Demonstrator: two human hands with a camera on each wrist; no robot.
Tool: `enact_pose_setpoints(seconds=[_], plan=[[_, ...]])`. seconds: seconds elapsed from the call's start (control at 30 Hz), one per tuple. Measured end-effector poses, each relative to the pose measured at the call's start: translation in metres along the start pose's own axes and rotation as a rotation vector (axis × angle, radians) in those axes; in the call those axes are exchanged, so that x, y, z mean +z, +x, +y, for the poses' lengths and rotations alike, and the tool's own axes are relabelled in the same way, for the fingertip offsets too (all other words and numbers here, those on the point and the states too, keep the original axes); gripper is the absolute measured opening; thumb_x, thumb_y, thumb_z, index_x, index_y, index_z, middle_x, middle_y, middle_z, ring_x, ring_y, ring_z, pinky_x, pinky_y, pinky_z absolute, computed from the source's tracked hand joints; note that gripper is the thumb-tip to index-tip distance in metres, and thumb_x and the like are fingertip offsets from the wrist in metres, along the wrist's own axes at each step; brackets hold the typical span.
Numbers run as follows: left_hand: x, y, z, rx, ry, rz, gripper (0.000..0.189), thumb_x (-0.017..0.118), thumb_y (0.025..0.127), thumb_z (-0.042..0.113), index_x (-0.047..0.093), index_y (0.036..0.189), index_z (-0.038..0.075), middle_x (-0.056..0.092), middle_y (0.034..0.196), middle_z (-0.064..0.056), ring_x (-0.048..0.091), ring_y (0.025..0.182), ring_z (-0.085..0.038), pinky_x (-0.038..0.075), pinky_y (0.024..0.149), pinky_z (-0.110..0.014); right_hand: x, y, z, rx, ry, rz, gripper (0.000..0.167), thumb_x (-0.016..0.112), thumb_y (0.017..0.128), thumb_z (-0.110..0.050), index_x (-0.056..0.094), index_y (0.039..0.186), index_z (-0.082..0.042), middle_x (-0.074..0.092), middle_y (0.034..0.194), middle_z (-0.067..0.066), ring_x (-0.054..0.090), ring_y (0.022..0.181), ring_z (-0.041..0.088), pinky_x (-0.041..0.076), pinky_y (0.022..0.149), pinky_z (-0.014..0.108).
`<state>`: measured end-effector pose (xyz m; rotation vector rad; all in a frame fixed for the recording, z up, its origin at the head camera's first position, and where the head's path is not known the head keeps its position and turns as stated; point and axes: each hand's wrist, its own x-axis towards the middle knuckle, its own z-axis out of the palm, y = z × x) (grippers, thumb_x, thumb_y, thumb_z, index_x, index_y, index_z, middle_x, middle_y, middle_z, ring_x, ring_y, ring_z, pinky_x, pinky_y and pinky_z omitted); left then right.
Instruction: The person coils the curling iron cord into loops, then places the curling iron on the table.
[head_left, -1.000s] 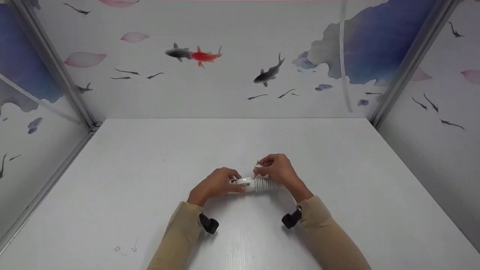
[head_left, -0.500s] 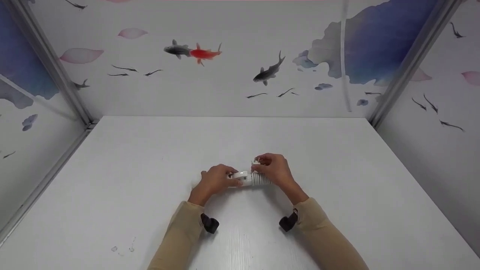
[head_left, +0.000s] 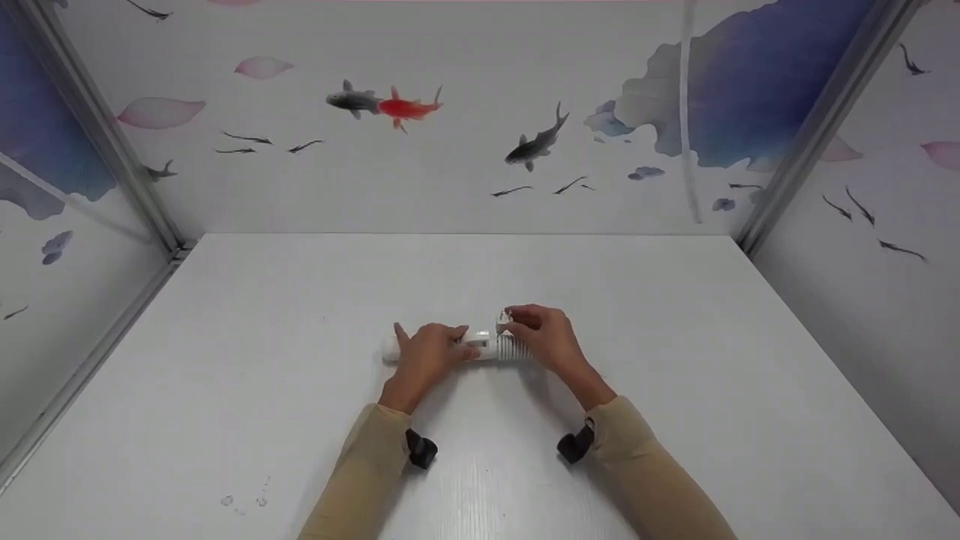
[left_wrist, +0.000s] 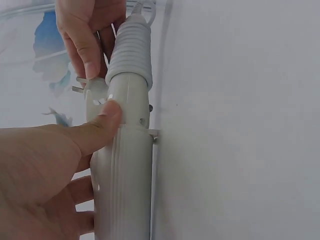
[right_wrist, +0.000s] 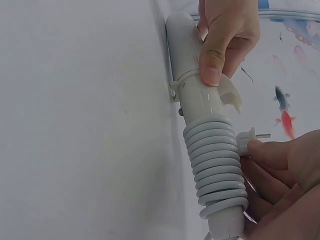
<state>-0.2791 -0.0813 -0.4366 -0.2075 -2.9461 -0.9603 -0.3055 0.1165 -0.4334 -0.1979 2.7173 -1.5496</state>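
A white wand-shaped corded appliance (head_left: 390, 350) lies crosswise on the table in the head view. Its body (left_wrist: 125, 175) is smooth and long. A pale cord (right_wrist: 215, 160) is wound in tight coils around its narrower right part. My left hand (head_left: 427, 360) grips the body, thumb on the near side by the hooked lever (right_wrist: 230, 95). Between the thumb and fingers of my right hand (head_left: 551, 341) is the cord's plug (right_wrist: 243, 142), held against the coils near their left end, its metal prongs pointing away. My right hand partly hides the appliance's right end.
The white table (head_left: 480, 472) reaches out on all sides of the hands. Printed panels (head_left: 450, 172) with fish and petals stand behind and at both sides, joined by metal posts (head_left: 825, 127). Small marks (head_left: 227, 500) show on the table at front left.
The appliance has shifted a little left and away from me, so its left end now shows beyond my left hand. My right hand has moved slightly left with the plug.
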Motion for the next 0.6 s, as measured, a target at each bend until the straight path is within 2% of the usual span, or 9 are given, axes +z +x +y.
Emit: enact_pose_setpoints(seconds=[0.13,0.27,0.37,0.5,0.6], plan=[[-0.003,-0.003,-0.001,-0.016,-0.014,-0.014,0.049,0.075,0.088,0.033,0.066,0.131,0.011,0.068,0.131,-0.011,0.056,0.133,-0.033,0.0,0.117,-0.073,0.001,0.0,0.0,-0.028,-0.002,-0.058,0.038,0.062,0.098,-0.007,0.062,0.136,-0.006,0.066,0.133,0.014,0.062,0.127,0.027,0.049,0.105,0.041],[-0.003,-0.003,-0.003,-0.013,0.037,-0.037,0.054,0.073,0.091,0.035,0.061,0.137,0.009,0.065,0.136,-0.012,0.049,0.139,-0.038,-0.001,0.116,-0.073,0.003,-0.001,0.005,-0.043,-0.042,-0.124,0.042,0.057,0.1,-0.007,0.055,0.142,-0.007,0.064,0.137,0.013,0.057,0.133,0.029,0.046,0.109,0.044],[-0.002,-0.002,-0.003,0.002,0.08,-0.037,0.056,0.071,0.091,0.037,0.059,0.139,0.009,0.063,0.138,-0.013,0.044,0.142,-0.042,-0.001,0.114,-0.076,0.002,-0.001,0.007,-0.051,-0.069,-0.148,0.041,0.056,0.101,-0.01,0.056,0.142,-0.007,0.064,0.136,0.012,0.054,0.136,0.03,0.042,0.112,0.047],[-0.004,-0.003,-0.003,0.0,0.094,-0.04,0.057,0.069,0.092,0.039,0.058,0.141,0.011,0.061,0.141,-0.013,0.04,0.144,-0.043,-0.002,0.113,-0.077,-0.005,-0.002,0.004,-0.053,-0.027,-0.173,0.042,0.056,0.101,-0.013,0.055,0.142,-0.004,0.063,0.138,0.012,0.053,0.137,0.03,0.041,0.113,0.047],[-0.01,-0.005,-0.005,0.001,0.068,-0.031,0.059,0.067,0.094,0.042,0.055,0.144,0.013,0.058,0.144,-0.012,0.035,0.147,-0.043,-0.003,0.113,-0.077,-0.017,-0.002,0.002,-0.054,0.02,-0.163,0.044,0.056,0.103,-0.018,0.052,0.144,-0.003,0.061,0.141,0.013,0.054,0.136,0.03,0.042,0.113,0.046]])
